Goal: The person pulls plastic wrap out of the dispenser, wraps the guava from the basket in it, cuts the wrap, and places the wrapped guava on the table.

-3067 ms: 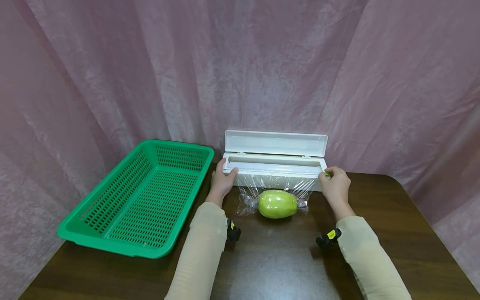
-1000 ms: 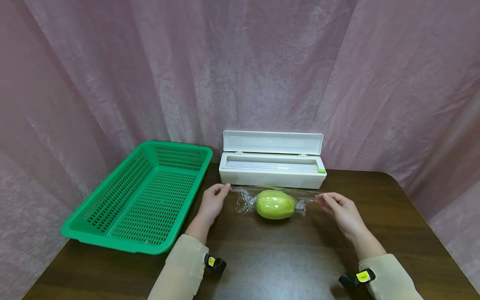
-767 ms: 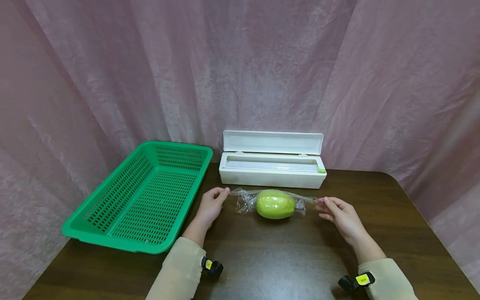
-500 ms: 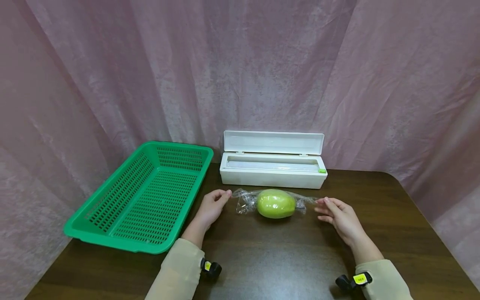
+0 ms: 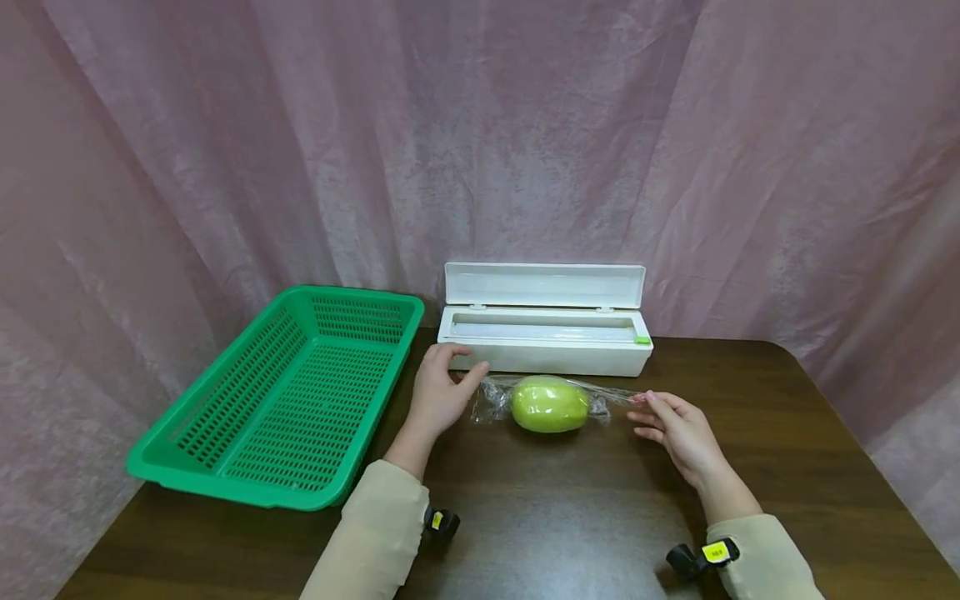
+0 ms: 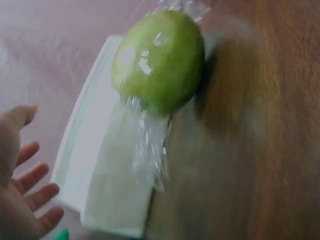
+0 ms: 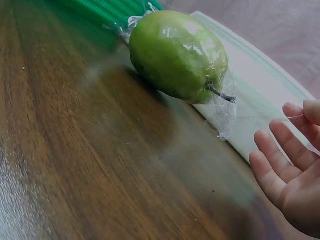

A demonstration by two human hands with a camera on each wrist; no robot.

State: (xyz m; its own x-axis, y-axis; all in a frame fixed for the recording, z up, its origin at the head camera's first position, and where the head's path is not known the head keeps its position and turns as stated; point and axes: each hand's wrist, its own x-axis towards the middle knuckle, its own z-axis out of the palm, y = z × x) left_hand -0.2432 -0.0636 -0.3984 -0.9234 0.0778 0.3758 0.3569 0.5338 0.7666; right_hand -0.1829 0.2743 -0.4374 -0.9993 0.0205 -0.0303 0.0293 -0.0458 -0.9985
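An oval green fruit (image 5: pixel 550 405) lies on the table, wrapped in clear plastic wrap (image 5: pixel 491 400) that bunches at both ends. In the right wrist view a short dark stem (image 7: pixel 220 94) shows under the film. My right hand (image 5: pixel 684 437) pinches the edge of the film between thumb and forefinger, right of the fruit, with the other fingers spread. Left of the fruit, my left hand (image 5: pixel 437 396) has its thumb and fingers apart and holds nothing, near the left front corner of the white wrap dispenser (image 5: pixel 547 358). Its lid (image 5: pixel 544 285) stands up.
A green slotted plastic basket (image 5: pixel 315 497) sits on the left of the brown wooden table (image 5: pixel 570 517). A small green slider (image 5: pixel 642 340) is at the dispenser's right end. Behind everything hangs a pink curtain (image 5: pixel 555 150).
Both hands left the dispenser and held the film's cut edge beside the fruit. Since half a second ago my left hand has let go and moved slightly up and right; the right keeps its pinch.
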